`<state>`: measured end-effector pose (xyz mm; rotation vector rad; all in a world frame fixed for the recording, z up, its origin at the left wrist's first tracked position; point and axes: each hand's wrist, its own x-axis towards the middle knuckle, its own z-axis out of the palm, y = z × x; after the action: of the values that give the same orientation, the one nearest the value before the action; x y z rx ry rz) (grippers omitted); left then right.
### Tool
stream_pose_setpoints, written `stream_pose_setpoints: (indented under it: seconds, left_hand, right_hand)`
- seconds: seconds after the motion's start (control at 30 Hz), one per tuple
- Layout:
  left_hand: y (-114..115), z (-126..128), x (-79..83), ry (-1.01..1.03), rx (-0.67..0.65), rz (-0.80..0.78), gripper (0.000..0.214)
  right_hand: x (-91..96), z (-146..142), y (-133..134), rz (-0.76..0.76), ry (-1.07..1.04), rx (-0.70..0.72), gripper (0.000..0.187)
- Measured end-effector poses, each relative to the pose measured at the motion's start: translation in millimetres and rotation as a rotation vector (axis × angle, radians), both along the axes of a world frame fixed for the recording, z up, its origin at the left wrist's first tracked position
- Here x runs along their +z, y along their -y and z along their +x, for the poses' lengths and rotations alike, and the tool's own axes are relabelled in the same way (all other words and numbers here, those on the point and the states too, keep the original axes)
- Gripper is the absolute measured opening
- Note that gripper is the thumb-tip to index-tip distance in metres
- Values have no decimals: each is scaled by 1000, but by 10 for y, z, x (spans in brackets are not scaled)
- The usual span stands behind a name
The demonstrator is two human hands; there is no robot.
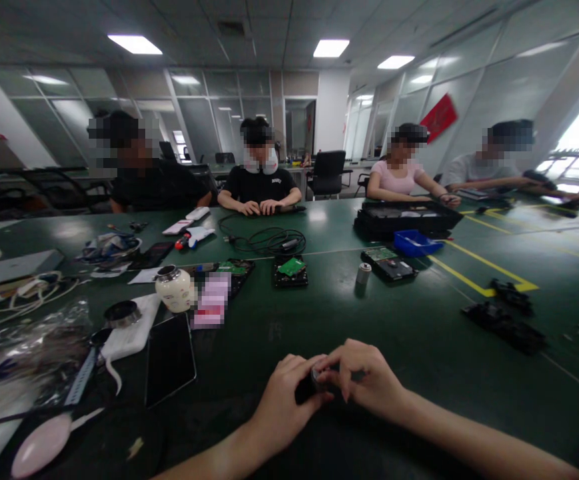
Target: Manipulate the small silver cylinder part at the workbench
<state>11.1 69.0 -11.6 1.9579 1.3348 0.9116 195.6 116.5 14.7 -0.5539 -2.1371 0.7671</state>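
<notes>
Near the front middle of the green table, my left hand [285, 396] curls its fingers and thumb around a small grey metal cylinder [316, 378]. My right hand [369, 379] comes in from the other side, its fingertips pinched at the cylinder's upper end. Fingers cover much of the cylinder, so its details are hidden. Farther off stands a silver metal cylinder [363, 274], upright beside an opened black drive-like unit [390, 263]. Another such unit with a green circuit board [291, 269] lies straight ahead of my hands.
Left of my hands lie a black tablet [170, 360], a cream jar [174, 289] and a pink oval device [42, 445]. Black parts [505, 323] are at right. A blue tray [414, 244] and coiled cable [274, 241] sit farther back. Several people sit across the table [249, 333].
</notes>
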Motion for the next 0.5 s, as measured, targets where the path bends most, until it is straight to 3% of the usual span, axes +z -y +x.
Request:
stream_pose_setpoints:
  seconds: [0.1, 0.27, 0.5]
  left_hand:
    - [7, 2, -1, 1, -6, 11, 31]
    - [14, 6, 36, -19, -15, 15, 35]
    - [-2, 10, 56, -26, -24, 8, 34]
  right_hand:
    - [-23, 2, -12, 22, 29, -3, 40]
    - [-59, -26, -29, -132, 35, -65, 38]
    - [-8, -47, -23, -151, -16, -129, 36]
